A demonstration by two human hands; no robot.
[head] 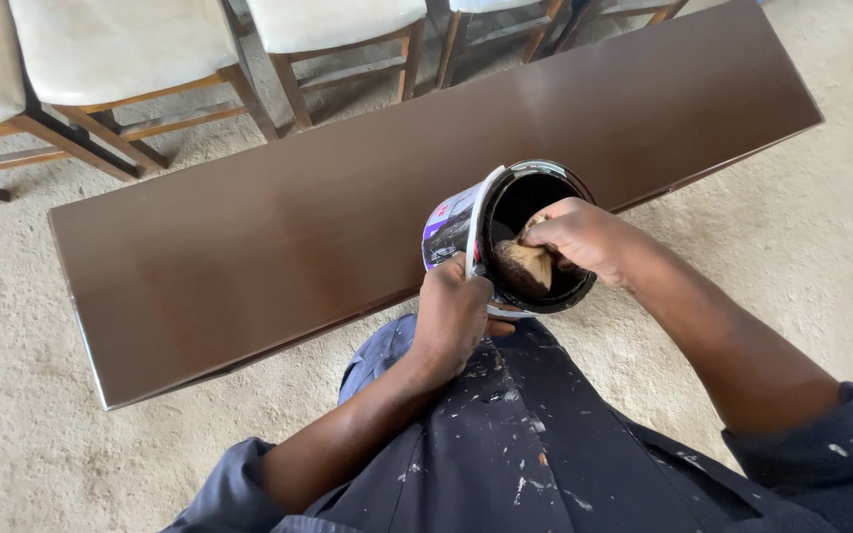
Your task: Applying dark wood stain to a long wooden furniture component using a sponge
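Left hand [453, 314] grips tin [505, 237] at its rim, tilted toward the person so its mouth is reachable. Right hand [584, 237] pinches rag [528, 265] inside the tin, against dark contents. Tin held above glossy brown board [298, 217] on the carpet [792, 257].

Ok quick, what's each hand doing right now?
Left hand: closed around the tilted tin.
Right hand: closed on a cloth inside the tin.

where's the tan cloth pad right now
In the head view, the tan cloth pad is inside the mouth of the tilted dark-lined round tin, pinched by the right hand, while the left hand grips the tin's rim.
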